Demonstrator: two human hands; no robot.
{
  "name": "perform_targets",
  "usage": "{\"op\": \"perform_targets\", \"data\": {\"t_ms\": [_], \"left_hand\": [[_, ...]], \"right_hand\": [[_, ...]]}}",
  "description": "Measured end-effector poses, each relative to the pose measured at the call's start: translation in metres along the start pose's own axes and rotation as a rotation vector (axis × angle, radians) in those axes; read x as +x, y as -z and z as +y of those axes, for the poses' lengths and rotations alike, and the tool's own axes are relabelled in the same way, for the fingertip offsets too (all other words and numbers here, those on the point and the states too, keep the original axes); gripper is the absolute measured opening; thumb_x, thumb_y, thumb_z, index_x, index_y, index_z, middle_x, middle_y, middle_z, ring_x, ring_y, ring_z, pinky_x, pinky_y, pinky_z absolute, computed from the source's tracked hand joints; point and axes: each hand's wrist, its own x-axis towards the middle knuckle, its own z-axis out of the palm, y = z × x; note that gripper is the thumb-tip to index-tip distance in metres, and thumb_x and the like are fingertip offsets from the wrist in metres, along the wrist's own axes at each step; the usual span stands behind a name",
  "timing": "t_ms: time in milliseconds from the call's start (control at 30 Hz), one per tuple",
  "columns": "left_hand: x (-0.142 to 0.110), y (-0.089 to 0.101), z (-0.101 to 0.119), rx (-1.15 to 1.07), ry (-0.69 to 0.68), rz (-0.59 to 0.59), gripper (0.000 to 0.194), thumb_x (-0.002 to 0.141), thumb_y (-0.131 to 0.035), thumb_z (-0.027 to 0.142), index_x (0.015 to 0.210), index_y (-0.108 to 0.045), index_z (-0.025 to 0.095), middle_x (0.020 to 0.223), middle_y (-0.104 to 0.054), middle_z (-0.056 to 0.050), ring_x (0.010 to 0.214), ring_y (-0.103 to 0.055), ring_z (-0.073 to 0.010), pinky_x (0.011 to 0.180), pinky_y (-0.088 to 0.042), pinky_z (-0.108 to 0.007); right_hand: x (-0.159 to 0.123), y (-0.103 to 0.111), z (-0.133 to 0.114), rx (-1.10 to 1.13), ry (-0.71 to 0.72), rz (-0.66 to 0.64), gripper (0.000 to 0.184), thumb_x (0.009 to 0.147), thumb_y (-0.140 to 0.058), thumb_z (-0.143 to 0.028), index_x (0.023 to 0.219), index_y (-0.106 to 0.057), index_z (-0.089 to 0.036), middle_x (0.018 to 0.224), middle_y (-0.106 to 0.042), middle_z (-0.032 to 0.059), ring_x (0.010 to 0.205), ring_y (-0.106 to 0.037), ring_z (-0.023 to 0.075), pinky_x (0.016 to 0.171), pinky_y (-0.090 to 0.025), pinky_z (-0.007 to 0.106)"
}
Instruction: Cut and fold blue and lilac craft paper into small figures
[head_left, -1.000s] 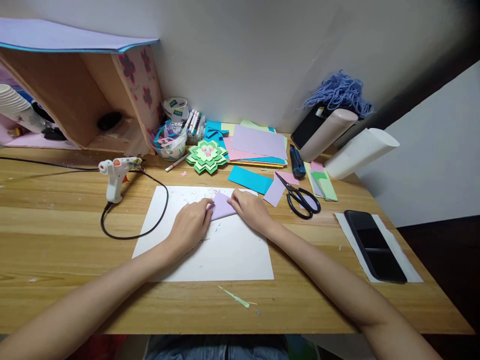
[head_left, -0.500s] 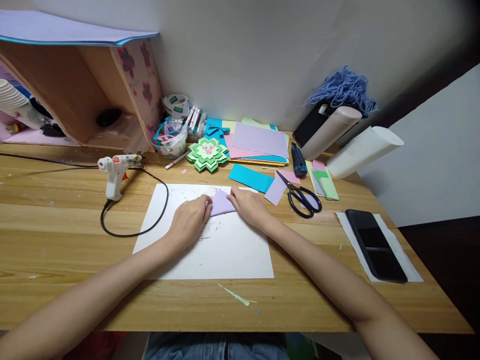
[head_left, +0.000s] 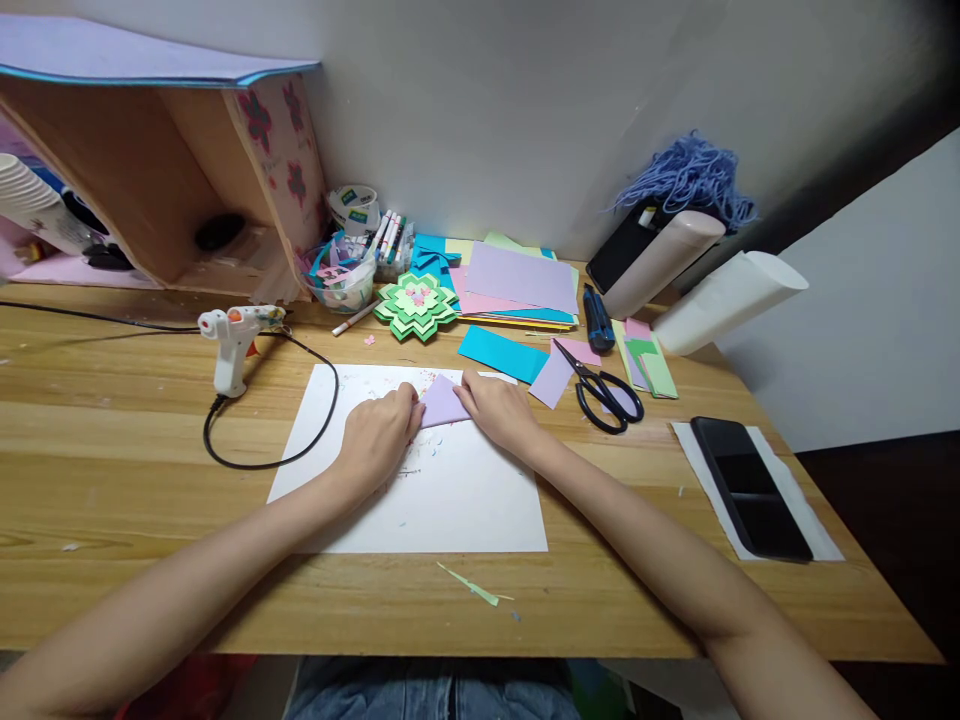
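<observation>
Head view, from the left: an open box (head_left: pixel 283 185) with flower drawings on its side stands on the wooden counter (head_left: pixel 112 500), and in front of it is a white glue gun (head_left: pixel 231 350), its black cord (head_left: pixel 335 400) looping onto a white sheet (head_left: pixel 465 510). Just right of the box sit a clear bowl of paper scraps (head_left: pixel 345 290), a roll of tape (head_left: pixel 354 208) and some markers (head_left: pixel 390 238); a layered green paper flower (head_left: pixel 416 306) lies beside them. Over the white sheet, the left hand (head_left: pixel 377 432) pinches the left end of a folded lilac paper (head_left: pixel 444 402), and the right hand (head_left: pixel 499 410) grips its right end, so the hands are both closed on it, near the sheet's far edge. Behind them lie a stack of coloured paper (head_left: pixel 519 278) and a blue strip (head_left: pixel 501 353). Farther right, black-handled scissors (head_left: pixel 600 390) overlap small lilac and pink pieces, with a dark blue cutter (head_left: pixel 598 320) just beyond. Two pale rolls (head_left: pixel 727 300) lean near blue yarn (head_left: pixel 690 180). At the far right, a black phone (head_left: pixel 750 488) rests on a white tissue (head_left: pixel 806 510).
</observation>
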Motion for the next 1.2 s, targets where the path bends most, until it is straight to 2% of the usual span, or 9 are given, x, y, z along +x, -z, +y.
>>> {"op": "perform_targets", "data": {"t_ms": [167,333,600,767,867,933,1033,1100,1200], "left_hand": [[0.000,0.003,0.003,0.018,-0.004,-0.022,0.034,0.094,-0.028,0.038,0.099,-0.051,0.015,0.079,-0.067,-0.009,0.067,-0.063,-0.0230,0.056,-0.034,-0.028],[0.000,0.003,0.002,0.001,0.012,-0.035,0.032,0.094,-0.029,0.038,0.099,-0.051,0.015,0.075,-0.067,-0.008,0.068,-0.064,-0.0230,0.056,-0.034,-0.028],[0.000,0.001,0.000,-0.058,0.003,0.010,0.025,0.093,-0.033,0.036,0.097,-0.050,0.017,0.070,-0.066,-0.004,0.063,-0.063,-0.0225,0.052,-0.032,-0.028],[0.001,-0.002,-0.002,-0.026,-0.023,0.038,0.027,0.093,-0.033,0.033,0.098,-0.052,0.015,0.071,-0.063,-0.006,0.066,-0.061,-0.0226,0.057,-0.038,-0.030],[0.005,-0.003,-0.004,-0.028,-0.156,0.120,0.025,0.092,-0.035,0.025,0.104,-0.052,0.011,0.093,-0.062,-0.013,0.085,-0.059,-0.0242,0.070,-0.044,-0.033],[0.007,-0.002,-0.006,-0.066,-0.363,0.158,0.028,0.091,-0.034,0.016,0.114,-0.049,0.012,0.112,-0.057,-0.016,0.101,-0.056,-0.0237,0.080,-0.045,-0.036],[0.008,-0.001,-0.008,-0.099,-0.685,0.098,0.041,0.088,-0.033,0.008,0.126,-0.042,0.017,0.125,-0.054,-0.011,0.112,-0.052,-0.0191,0.089,-0.045,-0.034],[0.007,-0.003,-0.009,-0.058,-0.769,0.041,0.046,0.086,-0.033,0.004,0.129,-0.041,0.016,0.127,-0.054,-0.010,0.116,-0.050,-0.0185,0.091,-0.046,-0.033],[0.001,-0.006,-0.009,0.016,-0.771,0.002,0.051,0.081,-0.033,0.000,0.131,-0.041,0.010,0.133,-0.049,-0.014,0.124,-0.044,-0.0207,0.094,-0.045,-0.034]], "right_hand": [[-0.001,-0.002,-0.002,0.001,-0.017,0.040,0.025,0.094,-0.034,-0.035,0.094,-0.054,-0.019,0.083,-0.069,0.0056,0.075,-0.063,0.0194,0.057,-0.027,0.027],[-0.001,-0.007,-0.002,0.030,-0.041,0.096,0.026,0.094,-0.037,-0.036,0.090,-0.056,-0.019,0.081,-0.069,0.0048,0.075,-0.062,0.0180,0.057,-0.025,0.027],[-0.001,-0.013,-0.001,0.036,-0.046,0.202,0.027,0.091,-0.042,-0.039,0.079,-0.056,-0.019,0.075,-0.067,0.0031,0.071,-0.059,0.0166,0.055,-0.023,0.028],[-0.002,-0.014,-0.001,0.022,-0.049,0.255,0.026,0.090,-0.045,-0.038,0.076,-0.055,-0.018,0.075,-0.066,0.0044,0.073,-0.058,0.0179,0.057,-0.026,0.028],[-0.002,-0.014,-0.001,0.027,-0.023,0.300,0.021,0.089,-0.048,-0.035,0.078,-0.053,-0.018,0.078,-0.066,0.0054,0.074,-0.057,0.0186,0.060,-0.029,0.028],[-0.002,-0.014,-0.001,0.037,-0.003,0.316,0.018,0.088,-0.049,-0.033,0.080,-0.052,-0.018,0.081,-0.066,0.0056,0.075,-0.057,0.0186,0.062,-0.031,0.028],[-0.002,-0.014,0.000,0.044,0.017,0.315,0.015,0.088,-0.049,-0.031,0.081,-0.051,-0.018,0.082,-0.065,0.0056,0.075,-0.057,0.0184,0.063,-0.032,0.028],[-0.001,-0.015,0.000,0.044,0.019,0.315,0.013,0.088,-0.049,-0.029,0.081,-0.051,-0.018,0.081,-0.065,0.0051,0.076,-0.057,0.0182,0.063,-0.033,0.028],[0.000,-0.016,0.000,0.034,0.014,0.321,0.013,0.087,-0.050,-0.029,0.080,-0.051,-0.018,0.078,-0.064,0.0041,0.076,-0.057,0.0183,0.063,-0.033,0.028]]}}
